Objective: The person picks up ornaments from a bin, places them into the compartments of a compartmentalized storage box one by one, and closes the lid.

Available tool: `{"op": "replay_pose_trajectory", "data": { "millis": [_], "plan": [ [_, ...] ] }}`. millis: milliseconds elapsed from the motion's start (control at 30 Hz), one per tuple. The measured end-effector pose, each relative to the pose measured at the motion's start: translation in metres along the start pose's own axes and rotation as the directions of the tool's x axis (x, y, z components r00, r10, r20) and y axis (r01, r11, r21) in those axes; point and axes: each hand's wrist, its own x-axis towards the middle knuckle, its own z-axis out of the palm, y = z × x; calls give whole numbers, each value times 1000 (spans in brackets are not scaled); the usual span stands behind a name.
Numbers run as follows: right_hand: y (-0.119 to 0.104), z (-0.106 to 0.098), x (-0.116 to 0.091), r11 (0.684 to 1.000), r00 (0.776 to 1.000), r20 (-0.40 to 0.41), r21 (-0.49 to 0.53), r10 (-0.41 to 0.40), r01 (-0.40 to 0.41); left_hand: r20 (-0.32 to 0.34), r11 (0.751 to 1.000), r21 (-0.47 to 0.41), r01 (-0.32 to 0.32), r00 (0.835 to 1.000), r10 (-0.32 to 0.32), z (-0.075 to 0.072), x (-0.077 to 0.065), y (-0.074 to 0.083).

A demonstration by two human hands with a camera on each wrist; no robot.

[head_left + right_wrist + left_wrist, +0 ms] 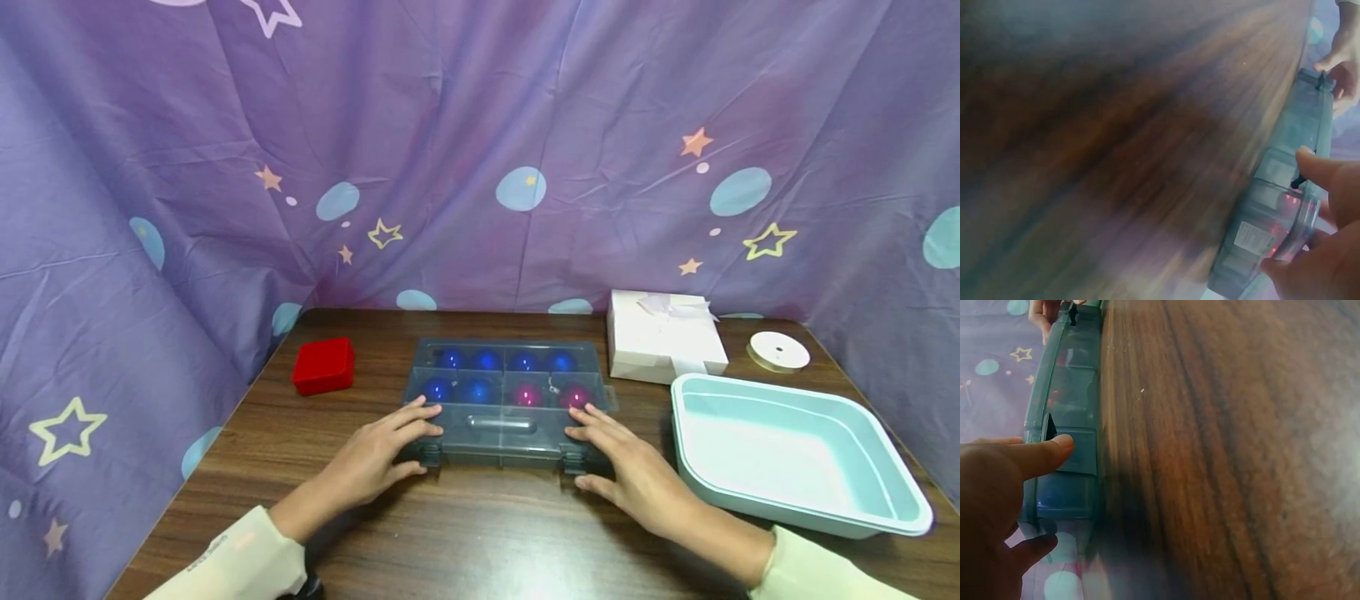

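A clear grey-tinted plastic storage case (502, 425) lies on the table with its lid down. Through the lid show several blue shiny balls (486, 360) and two magenta balls (528, 395), in separate compartments. My left hand (382, 454) grips the case's near left corner, fingers over the lid and thumb at the front by a latch (1049, 428). Likewise, my right hand (637, 471) holds the near right corner, its thumb beside the other latch (1298, 182). A white label (1254, 238) is on the front face. Parts of the fingers are hidden in both wrist views.
To the left sits a small red box (324, 365). Behind on the right are a white gift box (660, 337) with a ribbon bow and a white ribbon spool (780, 351). A pale turquoise tray (806, 508) stands at the right, beside my right forearm. Purple cloth hangs behind.
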Motion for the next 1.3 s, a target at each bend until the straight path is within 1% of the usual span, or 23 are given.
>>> {"op": "replay_pose_trajectory", "data": {
  "millis": [133, 267, 367, 433, 600, 667, 833, 1067, 1300],
  "plan": [
    [0, -3, 2, 999, 999, 10, 27, 34, -34, -1, 998, -65, 14, 1000, -14, -1, 0, -2],
    [-1, -5, 4, 996, 998, 12, 56, 67, -68, -17, 990, -140, 23, 1000, -26, -2, 0, -4],
    [-1, -5, 5, 993, 997, 2, 85, 77, -77, -25, 985, -169, 35, 999, -40, -3, 2, -5],
    [-1, -5, 5, 991, 996, -5, 102, 84, -83, -18, 981, -185, 54, 998, -58, -4, 3, -5],
    [-2, -5, 6, 988, 994, -18, 114, 104, -102, 1, 974, -202, 99, 995, -101, -6, 4, -4],
    [-3, -5, 6, 988, 994, -23, 114, 110, -106, -2, 973, -204, 103, 994, -106, -6, 5, -4],
    [-4, -5, 7, 987, 993, -33, 112, 116, -112, -24, 972, -214, 96, 994, -103, -5, 6, -3],
    [-5, -4, 6, 989, 993, -54, 103, 107, -101, -35, 969, -223, 101, 993, -112, -5, 7, -2],
    [-5, -3, 6, 991, 992, -73, 92, 99, -92, -56, 971, -223, 82, 994, -97, -4, 8, -4]
  ]
}}
